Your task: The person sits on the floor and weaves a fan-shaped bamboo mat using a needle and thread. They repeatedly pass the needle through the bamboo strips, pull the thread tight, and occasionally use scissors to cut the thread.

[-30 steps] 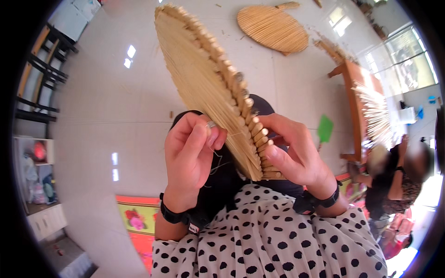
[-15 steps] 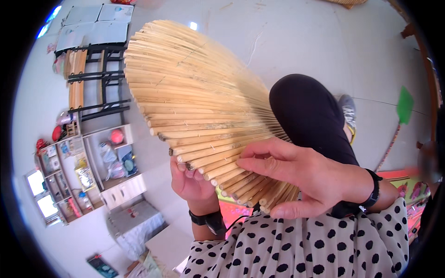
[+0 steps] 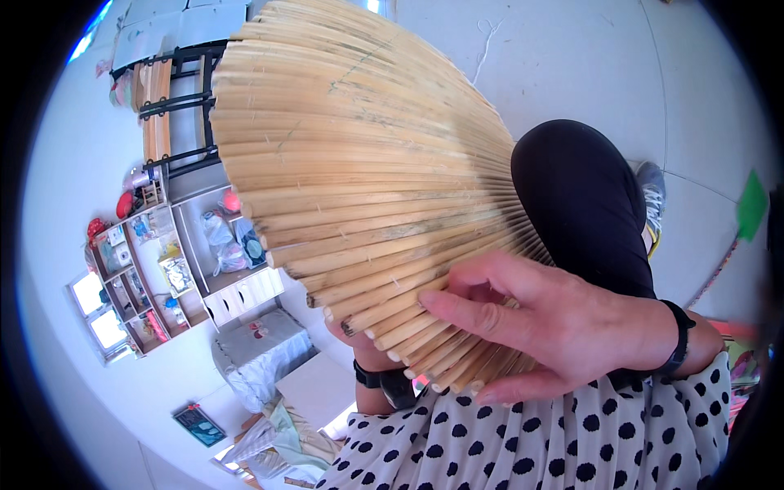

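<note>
A wide mat of pale, straw-coloured stalks (image 3: 359, 163) lies fanned across my lap, its stalks side by side and held by small stitches. Its far end rises towards the upper left, and the stalks look narrower near my knee. My right hand (image 3: 547, 327) grips the near part from above, with the index fingertip on the stalks and the thumb lower, by their cut ends. From below, my left hand (image 3: 359, 347) holds the mat at its left edge; most of its fingers are hidden behind the stalk ends.
My dark-clad knee (image 3: 580, 196) stands against the mat's right side. A green fly swatter (image 3: 751, 204) lies on the floor at the right, and a white string (image 3: 487, 49) lies beyond the mat. To the left are shelves (image 3: 135, 278) and a covered table (image 3: 261, 351).
The mat has tilted up and fills more of the view. My left hand has slipped further out of sight beneath it, while my right hand keeps nearly the same place on the stalks.
</note>
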A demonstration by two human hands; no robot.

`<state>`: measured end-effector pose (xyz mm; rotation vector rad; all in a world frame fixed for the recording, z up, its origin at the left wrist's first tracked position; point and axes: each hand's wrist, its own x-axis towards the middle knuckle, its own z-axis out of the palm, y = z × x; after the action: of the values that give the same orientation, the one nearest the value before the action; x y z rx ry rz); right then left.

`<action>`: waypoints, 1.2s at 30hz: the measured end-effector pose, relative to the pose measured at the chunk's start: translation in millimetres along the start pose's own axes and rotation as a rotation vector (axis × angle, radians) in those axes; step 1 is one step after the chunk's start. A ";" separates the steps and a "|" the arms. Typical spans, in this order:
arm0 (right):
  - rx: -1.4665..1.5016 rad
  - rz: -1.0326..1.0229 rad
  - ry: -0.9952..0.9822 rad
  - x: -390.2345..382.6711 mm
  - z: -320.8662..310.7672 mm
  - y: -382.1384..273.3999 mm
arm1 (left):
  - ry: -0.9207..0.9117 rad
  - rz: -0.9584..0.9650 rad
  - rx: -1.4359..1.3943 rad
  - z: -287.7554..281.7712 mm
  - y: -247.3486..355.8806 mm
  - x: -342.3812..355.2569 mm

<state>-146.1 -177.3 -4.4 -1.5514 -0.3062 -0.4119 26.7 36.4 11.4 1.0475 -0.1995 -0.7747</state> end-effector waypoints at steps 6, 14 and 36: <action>-0.118 0.107 0.021 0.7 -4.1 -24.5 | -0.216 -0.076 -0.302 25.5 4.3 18.6; -0.375 0.139 0.101 -14.4 3.9 -38.8 | -0.071 0.243 0.736 36.0 18.3 53.1; -0.319 0.436 0.440 -20.6 46.9 -55.7 | -0.847 0.781 1.716 6.4 -96.2 -0.7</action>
<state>-186.0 -127.7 36.6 -1.7293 0.4526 -0.4561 -23.1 6.6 -65.7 1.8936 -2.1370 -0.0944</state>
